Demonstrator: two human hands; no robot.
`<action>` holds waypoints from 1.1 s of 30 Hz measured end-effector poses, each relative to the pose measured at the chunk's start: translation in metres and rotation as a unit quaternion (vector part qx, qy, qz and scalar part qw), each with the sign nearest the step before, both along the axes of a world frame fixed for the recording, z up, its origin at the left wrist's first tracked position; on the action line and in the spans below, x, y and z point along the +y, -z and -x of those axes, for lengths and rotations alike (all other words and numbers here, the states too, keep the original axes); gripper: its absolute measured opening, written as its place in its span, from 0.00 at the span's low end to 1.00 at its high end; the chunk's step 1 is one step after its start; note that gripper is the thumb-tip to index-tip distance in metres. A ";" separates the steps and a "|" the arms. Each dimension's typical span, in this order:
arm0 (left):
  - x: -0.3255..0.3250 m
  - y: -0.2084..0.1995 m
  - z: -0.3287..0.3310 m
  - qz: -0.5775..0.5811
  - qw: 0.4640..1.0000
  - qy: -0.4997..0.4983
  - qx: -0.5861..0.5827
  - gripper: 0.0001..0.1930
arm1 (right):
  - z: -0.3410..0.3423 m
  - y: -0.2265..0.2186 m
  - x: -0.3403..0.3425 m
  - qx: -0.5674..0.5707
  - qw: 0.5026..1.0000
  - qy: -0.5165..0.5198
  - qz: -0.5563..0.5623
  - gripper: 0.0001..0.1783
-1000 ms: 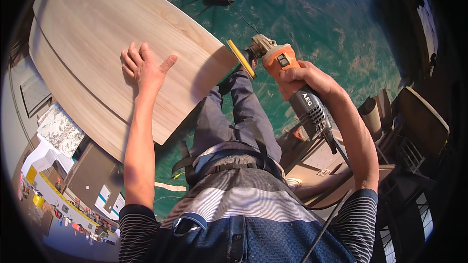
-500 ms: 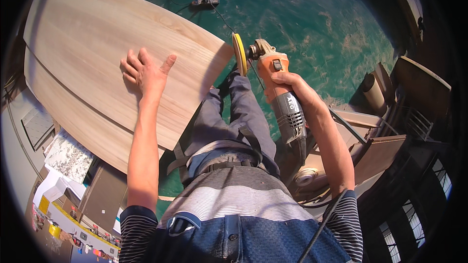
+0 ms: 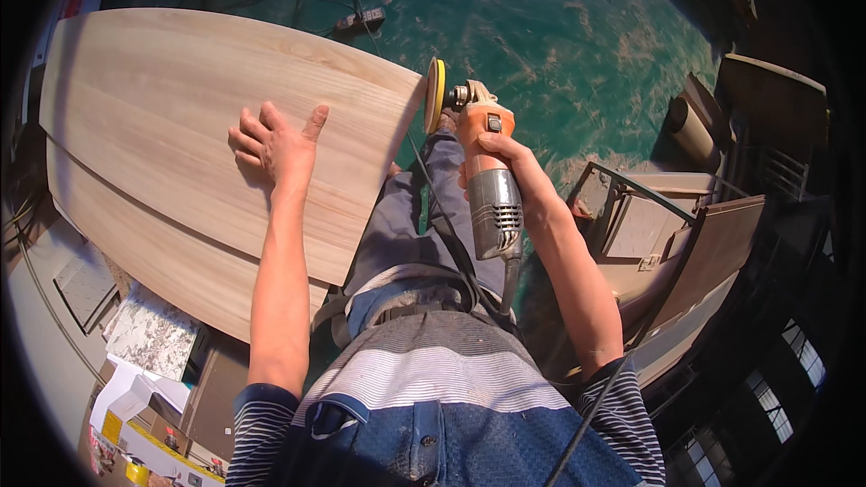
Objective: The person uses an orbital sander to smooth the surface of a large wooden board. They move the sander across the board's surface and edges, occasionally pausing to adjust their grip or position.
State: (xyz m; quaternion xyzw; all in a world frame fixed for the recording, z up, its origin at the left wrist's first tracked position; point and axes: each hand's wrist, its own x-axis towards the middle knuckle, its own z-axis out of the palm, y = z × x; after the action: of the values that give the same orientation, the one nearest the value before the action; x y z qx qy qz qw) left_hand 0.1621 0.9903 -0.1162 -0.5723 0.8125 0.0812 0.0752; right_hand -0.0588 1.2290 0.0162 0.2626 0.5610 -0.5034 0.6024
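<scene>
A large pale wooden panel (image 3: 189, 81), curved along its far side and stepped along its near left side, fills the left of the view. My left hand (image 3: 280, 149) lies on its face with the fingers spread and the thumb out. In my right hand (image 3: 516, 162) is an orange and grey angle grinder (image 3: 496, 207), gripped around its body with the thumb near the switch. Its yellow-rimmed disc (image 3: 437, 95) stands on edge beside the panel's right end; whether the two touch I cannot tell. The fingers under the grinder are mostly hidden.
A black power strip (image 3: 361, 21) with cables lies on the dusty green floor (image 3: 541, 54). Wooden boards and a frame (image 3: 649, 216) stand at the right. A marbled sheet (image 3: 152, 334) and white papers are at the lower left. A dark cord (image 3: 591, 415) crosses my right sleeve.
My right hand has brought the grinder left, closer to the panel's end, and turned it more upright. My left hand stays spread on the panel. The whole view has shifted slightly.
</scene>
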 end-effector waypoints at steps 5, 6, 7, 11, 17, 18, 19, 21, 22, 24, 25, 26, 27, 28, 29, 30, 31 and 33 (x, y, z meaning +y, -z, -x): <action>0.000 0.003 0.008 -0.004 1.000 -0.005 0.005 0.59 | -0.011 0.008 0.000 -0.020 0.998 0.051 0.012 0.26; 0.000 0.002 0.012 -0.010 1.000 -0.005 0.000 0.60 | -0.012 0.011 0.001 -0.027 0.997 0.069 0.018 0.26; 0.000 0.001 0.015 -0.016 1.000 -0.004 -0.004 0.60 | -0.010 0.012 0.002 -0.038 0.996 0.073 0.023 0.26; -0.004 0.012 0.014 -0.012 1.000 -0.009 -0.004 0.59 | -0.013 0.021 0.012 -0.065 0.988 0.134 0.033 0.27; -0.006 0.018 -0.003 -0.045 0.999 -0.028 0.006 0.62 | -0.006 0.035 0.078 -0.074 0.960 0.265 0.050 0.28; -0.004 0.014 -0.004 -0.052 0.998 -0.015 -0.011 0.59 | -0.004 0.042 0.095 -0.091 0.956 0.274 0.058 0.29; -0.004 0.011 -0.005 -0.056 0.998 0.018 0.016 0.58 | -0.003 0.048 0.108 -0.085 0.951 0.295 0.042 0.29; -0.007 0.005 -0.003 -0.068 0.993 0.075 0.065 0.55 | -0.002 0.062 0.124 -0.086 0.944 0.318 0.029 0.30; -0.005 0.006 0.002 -0.060 0.985 0.142 0.080 0.51 | -0.003 0.068 0.130 -0.082 0.941 0.328 0.021 0.30; 0.010 0.000 0.027 -0.076 0.959 0.253 0.100 0.50 | 0.000 0.076 0.143 -0.093 0.936 0.340 0.014 0.28; 0.017 0.000 0.042 -0.085 0.942 0.306 0.111 0.50 | 0.003 0.079 0.146 -0.094 0.934 0.344 0.006 0.28; 0.026 -0.005 0.063 -0.090 0.929 0.338 0.120 0.49 | 0.006 0.080 0.151 -0.097 0.933 0.348 -0.006 0.28; 0.020 -0.009 0.080 -0.096 0.916 0.369 0.128 0.48 | 0.004 0.085 0.142 -0.100 0.930 0.354 -0.012 0.28; 0.028 -0.012 0.095 -0.100 0.904 0.394 0.136 0.46 | 0.009 0.086 0.146 -0.102 0.929 0.355 -0.017 0.28; 0.032 -0.013 0.106 -0.109 0.903 0.393 0.138 0.45 | 0.016 0.087 0.150 -0.106 0.929 0.354 -0.021 0.28; 0.033 -0.013 0.118 -0.115 0.901 0.395 0.139 0.44 | 0.025 0.087 0.153 -0.112 0.928 0.354 -0.011 0.28; 0.032 -0.011 0.127 -0.122 0.898 0.397 0.142 0.43 | 0.033 0.085 0.156 -0.115 0.928 0.353 -0.024 0.28; 0.016 -0.006 0.137 -0.120 0.893 0.413 0.129 0.40 | 0.044 0.090 0.151 -0.119 0.929 0.349 0.002 0.28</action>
State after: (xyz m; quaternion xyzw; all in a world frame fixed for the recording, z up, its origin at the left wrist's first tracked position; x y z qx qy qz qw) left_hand 0.0249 1.0060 -0.1105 -0.1560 0.9624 0.2126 0.0643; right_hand -0.1032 1.3798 -0.0739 0.4987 0.3568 -0.6484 0.4512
